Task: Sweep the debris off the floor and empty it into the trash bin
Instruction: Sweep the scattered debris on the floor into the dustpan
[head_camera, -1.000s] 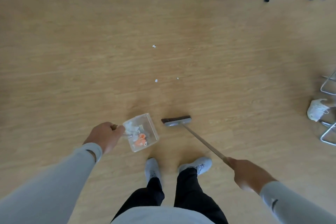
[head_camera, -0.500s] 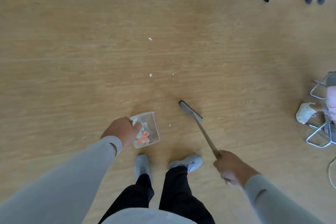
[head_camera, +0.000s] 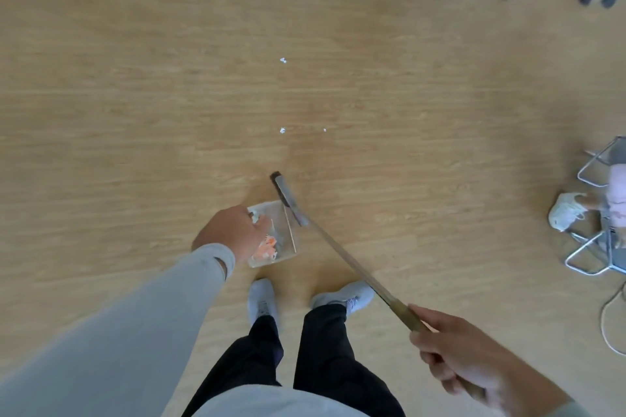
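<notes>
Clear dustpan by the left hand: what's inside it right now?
Inside the clear dustpan lie orange scraps and some white bits near the left hand. That hand covers the pan's left part, so anything there is hidden. The broom head sits at its right edge.

No readable text or labels anywhere

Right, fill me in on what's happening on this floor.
A person is sweeping up. The left hand holds a clear dustpan low at the floor, already with white and orange scraps in it. The right hand grips the broom, whose head sits at the dustpan's open edge. Three white bits lie on the floor farther ahead, unswept. No trash bin is in view.
</notes>
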The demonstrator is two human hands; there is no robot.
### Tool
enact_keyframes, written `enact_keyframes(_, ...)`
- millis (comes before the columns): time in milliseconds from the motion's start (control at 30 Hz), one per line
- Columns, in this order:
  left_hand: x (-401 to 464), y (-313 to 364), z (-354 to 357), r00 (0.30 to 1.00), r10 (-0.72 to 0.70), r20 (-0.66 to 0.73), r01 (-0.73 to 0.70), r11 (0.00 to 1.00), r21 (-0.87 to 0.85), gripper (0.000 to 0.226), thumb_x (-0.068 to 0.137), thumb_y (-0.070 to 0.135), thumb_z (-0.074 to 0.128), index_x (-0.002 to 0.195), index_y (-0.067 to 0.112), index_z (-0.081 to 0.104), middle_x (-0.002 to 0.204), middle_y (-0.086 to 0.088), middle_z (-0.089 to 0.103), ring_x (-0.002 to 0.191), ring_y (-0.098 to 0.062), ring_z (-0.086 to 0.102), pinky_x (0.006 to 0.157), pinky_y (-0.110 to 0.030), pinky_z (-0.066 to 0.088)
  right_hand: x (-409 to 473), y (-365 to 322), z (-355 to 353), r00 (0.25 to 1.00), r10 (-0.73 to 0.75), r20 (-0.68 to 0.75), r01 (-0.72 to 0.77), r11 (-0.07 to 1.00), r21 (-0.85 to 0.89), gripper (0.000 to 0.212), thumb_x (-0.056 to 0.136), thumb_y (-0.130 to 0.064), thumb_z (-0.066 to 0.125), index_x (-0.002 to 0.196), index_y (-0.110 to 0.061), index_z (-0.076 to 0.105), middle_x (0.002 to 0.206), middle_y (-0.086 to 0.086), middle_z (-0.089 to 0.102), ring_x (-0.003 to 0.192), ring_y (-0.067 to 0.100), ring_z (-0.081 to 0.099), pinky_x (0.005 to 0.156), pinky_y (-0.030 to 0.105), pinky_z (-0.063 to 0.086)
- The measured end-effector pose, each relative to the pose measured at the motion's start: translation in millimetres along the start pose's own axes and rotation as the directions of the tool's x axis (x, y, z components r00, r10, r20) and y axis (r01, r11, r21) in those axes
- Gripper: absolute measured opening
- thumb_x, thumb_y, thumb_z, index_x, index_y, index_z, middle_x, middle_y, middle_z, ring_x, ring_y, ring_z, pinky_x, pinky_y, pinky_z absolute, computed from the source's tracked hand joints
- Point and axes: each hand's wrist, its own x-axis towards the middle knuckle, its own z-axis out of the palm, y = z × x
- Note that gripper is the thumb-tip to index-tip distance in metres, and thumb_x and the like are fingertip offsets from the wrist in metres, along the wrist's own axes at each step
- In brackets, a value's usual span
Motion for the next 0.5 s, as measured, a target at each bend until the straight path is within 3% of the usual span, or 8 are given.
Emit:
enact_keyframes(67, 0.0, -0.1, 0.0, 1.0, 0.0, -0.002, 0.0, 1.0, -0.003, 0.045, 0.098, 0.052, 0.046, 0.112, 0.014, 0.066, 0.086, -0.001, 0.063, 0.065, -0.021, 0.059, 0.055, -0.03, 0.039, 4.7, 1.0, 8.2, 0.995, -0.057, -0.08, 0.052, 0.997, -0.064, 0.053, 0.095, -0.01, 0.056, 0.129, -0.05, 0.05, 0.067, 0.006, 0.044, 0.049, 0.016, 0.034, 0.045, 0.026, 0.024)
enact_keyframes(133, -0.4, 1.1, 0.6, 1.0, -0.005, -0.014, 0.005, 1.0, 0.0, 0.042, 0.097, 0.052, 0.046, 0.106, 0.015, 0.064, 0.084, -0.001, 0.062, 0.065, -0.022, 0.058, 0.057, -0.03, 0.039, 27.1, -4.5, 21.6, 0.981, -0.101, -0.169, 0.067, 0.979, -0.194, 0.048, 0.094, -0.008, 0.049, 0.121, -0.047, 0.051, 0.069, 0.007, 0.04, 0.049, 0.017, 0.033, 0.043, 0.025, 0.025)
enact_keyframes(200, -0.1, 0.7, 1.9, 1.0, -0.005, -0.028, 0.005, 1.0, 0.003, 0.037, 0.095, 0.052, 0.046, 0.096, 0.018, 0.061, 0.081, 0.0, 0.06, 0.064, -0.023, 0.056, 0.057, -0.03, 0.039, 55.3, -14.8, 39.3, 0.968, -0.105, -0.226, 0.03, 0.949, -0.313, 0.039, 0.094, -0.003, 0.043, 0.112, -0.035, 0.054, 0.069, 0.006, 0.037, 0.051, 0.017, 0.03, 0.044, 0.024, 0.026)
enact_keyframes(300, -1.2, -3.0, 2.9, 0.999, -0.008, -0.033, 0.008, 1.0, -0.014, 0.032, 0.094, 0.052, 0.046, 0.084, 0.022, 0.053, 0.078, 0.001, 0.061, 0.063, -0.023, 0.056, 0.058, -0.03, 0.039, 84.6, -20.5, 64.8, 0.978, -0.071, -0.195, -0.011, 0.92, -0.391, 0.035, 0.093, 0.002, 0.045, 0.125, -0.009, 0.052, 0.063, 0.005, 0.043, 0.042, 0.015, 0.036, 0.044, 0.025, 0.032)
enact_keyframes(367, -1.0, -5.4, 3.1, 0.999, -0.01, -0.031, 0.01, 1.0, -0.02, 0.032, 0.094, 0.053, 0.046, 0.085, 0.023, 0.053, 0.077, 0.002, 0.06, 0.063, -0.023, 0.057, 0.059, -0.029, 0.039, 82.6, -19.0, 70.7, 0.995, 0.0, -0.102, -0.025, 0.97, -0.243, 0.04, 0.093, 0.003, 0.043, 0.131, -0.005, 0.049, 0.058, 0.006, 0.041, 0.038, 0.012, 0.03, 0.043, 0.025, 0.022)
enact_keyframes(500, -7.8, -9.4, -3.7, 1.0, -0.009, 0.01, 0.01, 0.999, -0.036, 0.043, 0.097, 0.052, 0.047, 0.11, 0.015, 0.066, 0.083, -0.001, 0.061, 0.064, -0.022, 0.057, 0.057, -0.03, 0.039, 41.0, -25.2, 42.2, 0.997, 0.072, -0.024, -0.067, 0.985, 0.159, 0.046, 0.097, -0.002, 0.051, 0.141, -0.012, 0.052, 0.06, 0.001, 0.042, 0.045, 0.009, 0.031, 0.037, 0.019, 0.026)
